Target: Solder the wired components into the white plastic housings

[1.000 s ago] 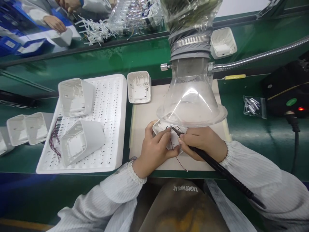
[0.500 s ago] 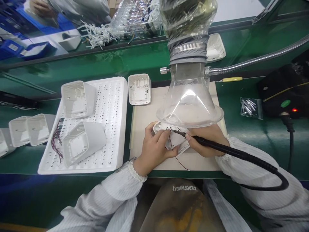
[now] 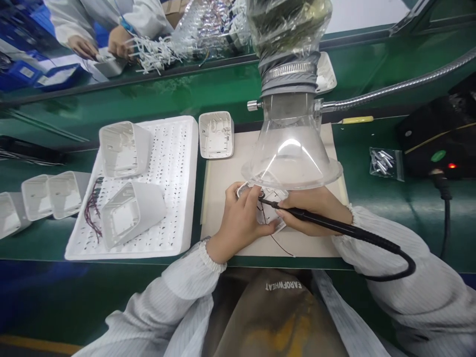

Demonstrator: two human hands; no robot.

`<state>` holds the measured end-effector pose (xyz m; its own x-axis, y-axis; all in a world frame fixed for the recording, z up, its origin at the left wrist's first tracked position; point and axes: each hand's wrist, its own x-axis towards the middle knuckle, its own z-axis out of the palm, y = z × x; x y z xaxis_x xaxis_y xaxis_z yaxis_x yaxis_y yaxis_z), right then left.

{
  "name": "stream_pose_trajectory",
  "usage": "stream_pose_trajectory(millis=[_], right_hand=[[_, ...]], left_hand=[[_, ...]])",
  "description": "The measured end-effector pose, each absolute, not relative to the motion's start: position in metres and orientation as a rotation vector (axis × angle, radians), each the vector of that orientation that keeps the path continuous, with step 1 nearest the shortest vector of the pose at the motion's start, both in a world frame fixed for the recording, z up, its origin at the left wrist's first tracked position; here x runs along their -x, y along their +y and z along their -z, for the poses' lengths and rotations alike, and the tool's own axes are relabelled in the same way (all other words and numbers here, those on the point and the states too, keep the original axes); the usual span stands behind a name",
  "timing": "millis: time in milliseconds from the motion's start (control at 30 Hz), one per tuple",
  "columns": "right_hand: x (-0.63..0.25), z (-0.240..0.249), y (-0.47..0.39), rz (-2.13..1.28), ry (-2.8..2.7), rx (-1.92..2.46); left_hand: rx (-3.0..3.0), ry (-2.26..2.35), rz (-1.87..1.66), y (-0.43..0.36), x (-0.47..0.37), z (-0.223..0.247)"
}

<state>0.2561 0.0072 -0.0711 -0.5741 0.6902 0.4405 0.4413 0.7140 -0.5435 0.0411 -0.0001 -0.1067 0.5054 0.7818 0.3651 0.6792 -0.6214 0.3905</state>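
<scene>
My left hand grips a small white plastic housing that lies on the beige board, its fingers bent over the left side. Held like a pen in my right hand is a black soldering iron. Its tip reaches the housing close to my left fingertips, which hide the exact contact point. A thin dark wire runs out of the housing toward the board's front edge. Directly above hangs a clear fume hood, which covers the housing's far edge.
On the left a white foam tray carries two white housings and dark red wires; more housings stand beyond it. Another housing sits behind the board. At right are a bag of metal parts and a black soldering station. A co-worker's hands work opposite.
The iron's tip has shifted slightly left, closer to my left fingers, and its cable has swung inward. Across the bench, the co-worker's hands have come onto a white part.
</scene>
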Motion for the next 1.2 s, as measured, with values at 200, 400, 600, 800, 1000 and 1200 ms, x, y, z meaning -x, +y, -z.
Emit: stream_pose_trajectory(millis=[200,400,600,800,1000,1200], right_hand=[[-0.2545,0.0737,0.0052,-0.463,-2.380,0.892],[-0.2516,0.0730,0.0047,-0.340,-2.422,0.879],[-0.2517,0.0736,0.0042,-0.376,-2.406,0.875],[-0.2526,0.0724,0.0034,-0.451,-2.400,0.899],[-0.2531,0.0724,0.0047,-0.432,-2.401,0.921],[-0.2536,0.0732,0.0053,-0.473,-2.402,0.959]], left_hand=[[-2.576,1.229,-0.787,0.0007,-0.0406,0.1077],[-2.584,1.257,-0.852,-0.0011,-0.0387,0.1109],[-2.511,1.314,-0.919,-0.0054,-0.0374,0.1149],[-2.442,1.358,-0.897,-0.0076,-0.0375,0.1127],[-2.444,1.358,-0.907,-0.0076,-0.0359,0.1138],[-2.437,1.365,-0.948,-0.0070,-0.0335,0.1158]])
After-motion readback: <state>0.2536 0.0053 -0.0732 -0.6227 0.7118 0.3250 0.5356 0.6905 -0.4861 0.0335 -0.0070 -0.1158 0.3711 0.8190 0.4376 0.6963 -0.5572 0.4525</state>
